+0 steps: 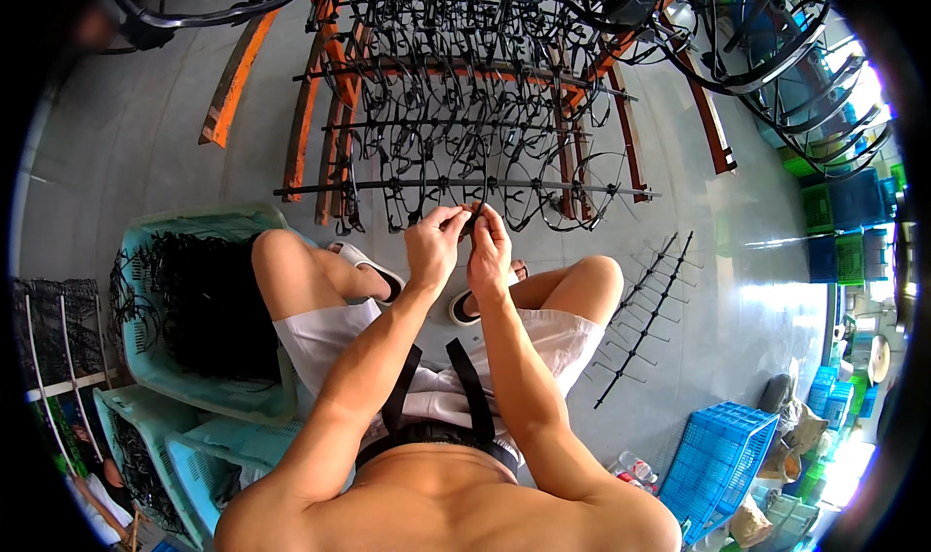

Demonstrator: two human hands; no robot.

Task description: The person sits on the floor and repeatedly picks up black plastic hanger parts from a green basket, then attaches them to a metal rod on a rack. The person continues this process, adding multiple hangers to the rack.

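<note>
My left hand [433, 248] and my right hand [490, 245] meet in front of me, both with thumb and fingers pinched together. Between their fingertips is a thin black part, mostly covered, so its kind does not show. Just beyond them runs a dark horizontal bar [543, 184] fitted with black clips and thin wire hooks. Black curved wire-like pieces [402, 203] hang from it. To my left, a pale teal crate [208, 219] holds a heap of black thin parts [218, 305].
Orange metal stands [312, 115] carry more bars of black parts ahead. Two loose hooked rods [652, 314] lie on the grey floor to the right. A blue crate [722, 455] stands at lower right, beside plastic bottles [635, 470]. More teal crates [233, 445] are at lower left.
</note>
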